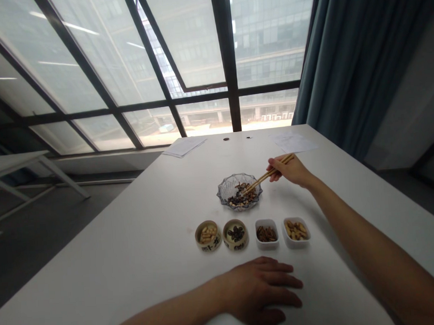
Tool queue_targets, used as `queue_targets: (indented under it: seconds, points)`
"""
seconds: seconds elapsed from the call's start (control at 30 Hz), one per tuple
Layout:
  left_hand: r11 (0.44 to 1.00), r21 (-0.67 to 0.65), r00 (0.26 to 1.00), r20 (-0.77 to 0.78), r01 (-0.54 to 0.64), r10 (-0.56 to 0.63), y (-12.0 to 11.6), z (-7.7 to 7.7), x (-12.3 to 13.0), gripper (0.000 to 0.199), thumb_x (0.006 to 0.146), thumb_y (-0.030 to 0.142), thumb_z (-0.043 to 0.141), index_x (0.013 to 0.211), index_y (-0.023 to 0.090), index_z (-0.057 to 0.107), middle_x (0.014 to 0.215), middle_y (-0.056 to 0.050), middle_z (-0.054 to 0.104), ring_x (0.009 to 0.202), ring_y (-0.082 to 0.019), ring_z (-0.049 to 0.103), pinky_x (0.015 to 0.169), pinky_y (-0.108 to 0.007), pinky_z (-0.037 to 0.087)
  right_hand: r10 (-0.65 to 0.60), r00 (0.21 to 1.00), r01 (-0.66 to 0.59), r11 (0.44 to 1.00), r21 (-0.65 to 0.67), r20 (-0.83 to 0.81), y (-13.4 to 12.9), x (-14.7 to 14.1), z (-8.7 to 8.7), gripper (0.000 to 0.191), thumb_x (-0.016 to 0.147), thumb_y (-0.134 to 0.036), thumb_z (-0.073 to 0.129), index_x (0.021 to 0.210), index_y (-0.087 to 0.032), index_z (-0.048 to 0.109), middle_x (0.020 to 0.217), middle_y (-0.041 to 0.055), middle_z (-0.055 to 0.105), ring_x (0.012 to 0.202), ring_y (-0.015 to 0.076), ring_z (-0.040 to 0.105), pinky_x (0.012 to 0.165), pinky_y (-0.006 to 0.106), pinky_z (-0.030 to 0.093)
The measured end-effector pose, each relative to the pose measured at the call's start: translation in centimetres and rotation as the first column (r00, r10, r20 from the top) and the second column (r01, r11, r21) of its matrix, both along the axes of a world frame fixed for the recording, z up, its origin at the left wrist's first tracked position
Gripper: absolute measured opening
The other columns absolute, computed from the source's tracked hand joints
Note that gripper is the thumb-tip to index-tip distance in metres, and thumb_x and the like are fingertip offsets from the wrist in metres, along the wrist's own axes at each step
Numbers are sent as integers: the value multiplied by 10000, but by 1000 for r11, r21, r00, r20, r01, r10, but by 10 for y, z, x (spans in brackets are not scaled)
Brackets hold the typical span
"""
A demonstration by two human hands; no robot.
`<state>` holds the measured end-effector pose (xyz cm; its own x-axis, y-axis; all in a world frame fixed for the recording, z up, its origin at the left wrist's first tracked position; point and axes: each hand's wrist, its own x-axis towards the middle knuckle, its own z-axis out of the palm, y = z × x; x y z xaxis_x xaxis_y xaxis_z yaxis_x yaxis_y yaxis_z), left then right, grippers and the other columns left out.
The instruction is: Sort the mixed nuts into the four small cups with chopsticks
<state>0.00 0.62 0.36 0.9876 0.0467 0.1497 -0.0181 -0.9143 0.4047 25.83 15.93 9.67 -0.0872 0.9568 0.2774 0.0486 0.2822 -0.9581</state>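
My right hand [288, 169] is closed around a pair of wooden chopsticks [266, 176], whose tips reach into a scalloped glass bowl [223, 193] of mixed dark and brown pieces. Whether the tips grip a piece is too small to tell. My left hand [263, 291] lies palm down with fingers spread, holding nothing. Just beyond it stand a round dish of peanuts [208, 234], a round dish of dark seeds [236, 234], a white square dish of thin brown pieces [266, 233] and another of pale brown nuts [296, 230].
All this stands on a white table [141, 244]. Papers lie at its far left [184, 147] and far right [296, 142]. Windows and a blue curtain [336, 69] are behind, and another white table [13, 166] is at the left.
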Motion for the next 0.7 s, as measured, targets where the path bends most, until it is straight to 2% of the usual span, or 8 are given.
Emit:
queue_targets:
  seconds: [0.37, 0.57, 0.7]
  points:
    - [1000, -6, 1000, 12, -4, 4, 0, -2, -1, 462, 994, 440, 478, 1393, 237, 593, 1583, 7, 519, 1540, -218, 394, 1287, -358, 309, 20, 1000, -20, 1000, -10, 10, 5, -9, -15, 665, 636, -781, 828, 667, -124, 733, 566, 110, 729, 457, 191, 715, 415, 212, 579]
    - [1000, -8, 1000, 4, -2, 2, 0, -1, 0, 460, 1001, 440, 466, 1391, 233, 596, 1583, 3, 519, 1539, -218, 396, 1288, -361, 307, -60, 998, 60, 998, -29, -20, 10, -14, -24, 717, 606, -834, 791, 632, -121, 721, 546, 131, 722, 444, 207, 718, 401, 214, 578]
    - [1000, -3, 1000, -6, 2, -2, 0, 1, 0, 461, 1002, 441, 464, 1390, 232, 597, 1582, 4, 520, 1535, -219, 402, 1286, -361, 311, -112, 993, 112, 993, -23, -32, 10, -16, -25, 693, 664, -804, 784, 629, -115, 718, 544, 141, 720, 445, 213, 723, 400, 210, 578]
